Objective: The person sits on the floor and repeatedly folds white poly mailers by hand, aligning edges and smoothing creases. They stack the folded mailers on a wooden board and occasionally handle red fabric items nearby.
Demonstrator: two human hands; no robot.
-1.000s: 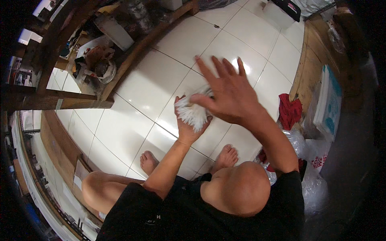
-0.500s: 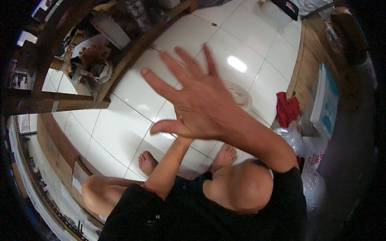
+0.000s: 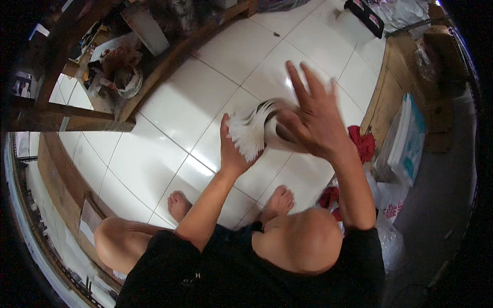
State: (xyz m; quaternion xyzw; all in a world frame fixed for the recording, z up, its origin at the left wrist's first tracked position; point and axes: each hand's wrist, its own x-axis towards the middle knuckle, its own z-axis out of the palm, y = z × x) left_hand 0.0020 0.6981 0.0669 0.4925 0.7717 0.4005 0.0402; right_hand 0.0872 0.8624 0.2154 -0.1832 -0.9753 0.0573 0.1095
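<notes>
My left hand [image 3: 236,156] is closed round a white bundle with a fringed, ruffled edge [image 3: 247,131], its fingers partly hidden behind it. Dark gaps show between the bundle's white layers. To its right, my right hand [image 3: 323,123] has its fingers spread and blurred by motion, with nothing seen in its grasp. The thumb side of that hand overlaps a pale, rounded object [image 3: 281,136] beside the bundle; I cannot tell whether they touch. What this object is stays unclear behind the hand.
White tiles [image 3: 169,92] cover the floor around my bare feet. A wooden shelf [image 3: 174,64] with clutter stands at the upper left. Toward the right are red cloth [image 3: 362,145], plastic-wrapped packs [image 3: 408,141], clear bags [image 3: 387,241] and a cardboard sheet [image 3: 382,97].
My right hand has moved right, off my left hand, which it was hiding. The white fringed bundle in my left hand now shows. My view has shifted slightly.
</notes>
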